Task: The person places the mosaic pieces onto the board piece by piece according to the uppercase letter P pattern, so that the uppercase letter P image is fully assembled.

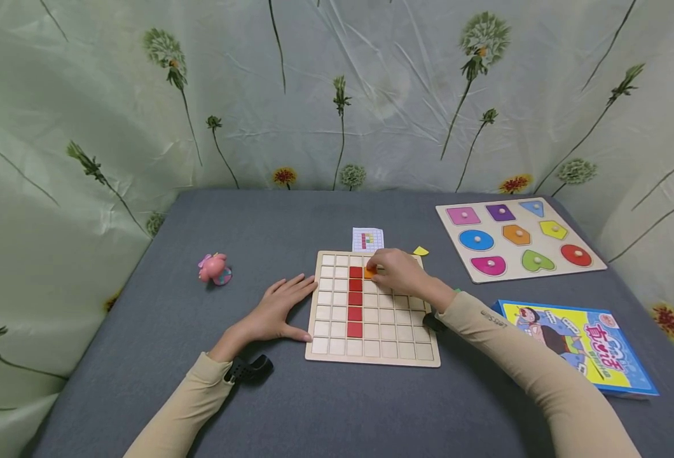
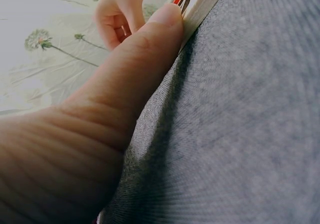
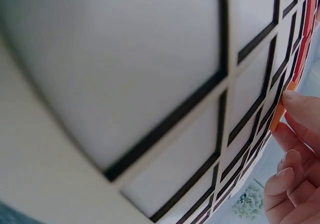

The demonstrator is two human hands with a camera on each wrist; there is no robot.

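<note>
A wooden grid board (image 1: 371,362) lies on the table with a column of several red square tiles (image 1: 355,314) in it. My right hand (image 1: 398,272) pinches an orange square tile (image 3: 278,115) between thumb and index finger, at the cell right of the top red tile. Its other fingers curl loosely in the right wrist view. My left hand (image 1: 276,310) lies spread at the board's left side, thumb and fingertips touching its edge. Just behind the board lies a small card (image 1: 378,243) printed with a coloured grid pattern.
A yellow piece (image 1: 421,250) lies behind the board's right corner. Farther right are a knobbed shape puzzle (image 1: 513,262) and a blue and yellow box (image 1: 594,346). A pink toy figure (image 1: 213,267) stands at the left. A bit of green shows behind my right wrist.
</note>
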